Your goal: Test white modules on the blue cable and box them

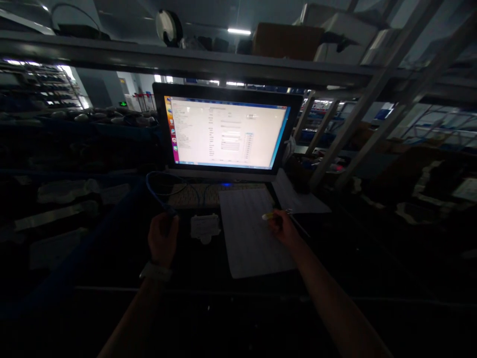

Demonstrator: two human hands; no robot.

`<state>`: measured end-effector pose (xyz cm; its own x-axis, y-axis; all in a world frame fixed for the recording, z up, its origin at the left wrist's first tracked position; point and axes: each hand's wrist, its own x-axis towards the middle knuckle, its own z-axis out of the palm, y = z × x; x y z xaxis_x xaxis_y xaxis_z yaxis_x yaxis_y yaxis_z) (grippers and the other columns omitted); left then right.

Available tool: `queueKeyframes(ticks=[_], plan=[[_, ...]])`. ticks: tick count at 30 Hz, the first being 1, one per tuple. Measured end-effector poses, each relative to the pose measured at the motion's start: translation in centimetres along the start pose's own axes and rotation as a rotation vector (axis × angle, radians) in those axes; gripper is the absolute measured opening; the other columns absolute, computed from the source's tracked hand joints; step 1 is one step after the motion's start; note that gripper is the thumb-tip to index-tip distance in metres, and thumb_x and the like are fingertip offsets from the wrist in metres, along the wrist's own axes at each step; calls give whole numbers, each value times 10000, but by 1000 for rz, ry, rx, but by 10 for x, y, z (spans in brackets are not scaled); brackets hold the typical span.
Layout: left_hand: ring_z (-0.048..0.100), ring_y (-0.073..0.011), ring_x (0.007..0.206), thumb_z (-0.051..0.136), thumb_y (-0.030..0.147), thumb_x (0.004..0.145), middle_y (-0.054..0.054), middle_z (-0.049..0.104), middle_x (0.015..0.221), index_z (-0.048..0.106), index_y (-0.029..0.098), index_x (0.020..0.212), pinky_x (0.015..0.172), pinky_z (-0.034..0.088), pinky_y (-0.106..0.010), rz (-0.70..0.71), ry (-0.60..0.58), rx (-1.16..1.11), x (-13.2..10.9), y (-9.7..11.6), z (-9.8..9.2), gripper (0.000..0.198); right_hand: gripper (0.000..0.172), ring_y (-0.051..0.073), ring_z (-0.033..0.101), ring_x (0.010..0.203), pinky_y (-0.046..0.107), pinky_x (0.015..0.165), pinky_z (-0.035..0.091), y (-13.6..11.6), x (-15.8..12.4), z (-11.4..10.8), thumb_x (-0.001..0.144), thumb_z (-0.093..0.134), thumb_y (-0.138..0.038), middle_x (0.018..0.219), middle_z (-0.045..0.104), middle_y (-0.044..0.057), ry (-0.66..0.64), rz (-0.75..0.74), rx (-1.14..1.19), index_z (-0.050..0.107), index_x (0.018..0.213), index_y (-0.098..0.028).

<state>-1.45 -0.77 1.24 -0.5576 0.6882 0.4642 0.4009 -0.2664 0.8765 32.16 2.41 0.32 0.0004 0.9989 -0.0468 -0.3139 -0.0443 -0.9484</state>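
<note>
My left hand (163, 237) is closed on the end of a blue cable (154, 197) that loops up in front of the monitor. Over the right part of a printed paper sheet (246, 238), my right hand (282, 226) pinches a small pale yellow-white item (267, 217), too dark to identify. Between the hands, left of the sheet, lies a small white device (205, 227) with a label. A keyboard (194, 195) is partly covered by the sheet's top edge.
A lit monitor (227, 132) stands behind the keyboard, under a metal shelf (186, 62) with boxes. Another paper (300, 196) lies at the right. Blue bins (84, 248) with white parts are on the left, and slanted metal posts (357, 114) rise at the right.
</note>
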Motion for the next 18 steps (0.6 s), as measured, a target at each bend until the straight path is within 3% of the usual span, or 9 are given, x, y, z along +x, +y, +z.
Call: queueKeyframes(ticks=[18], plan=[[608, -169, 763, 642, 416, 636, -54, 621, 850, 558, 146, 896, 682, 523, -323, -29, -13, 9, -1, 1, -1, 384, 264, 41, 242, 309, 194, 316, 194, 2, 4, -2, 642, 618, -350, 360, 375, -79, 32, 60, 218, 432, 518, -209]])
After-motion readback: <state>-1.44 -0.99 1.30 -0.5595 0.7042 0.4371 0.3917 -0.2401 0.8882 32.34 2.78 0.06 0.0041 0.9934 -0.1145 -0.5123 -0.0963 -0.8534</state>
